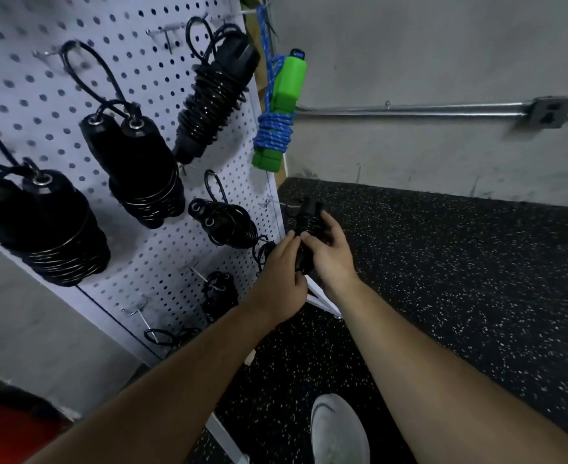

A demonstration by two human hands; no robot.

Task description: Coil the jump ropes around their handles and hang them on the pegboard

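"So, which step are you on?"

"Finishing the coil, I'd say. Your right hand point(329, 252) is clamped round the black jump rope point(309, 216), just off the pegboard point(75, 105) at its right edge. Your left hand point(282, 276) pinches the cord at the coils."

"And next?"

"Probably secure the cord, free a loop, then lift it onto the bare hook point(266, 201) nearby."

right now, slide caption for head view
Left hand and right hand hold a black jump rope beside the white pegboard.
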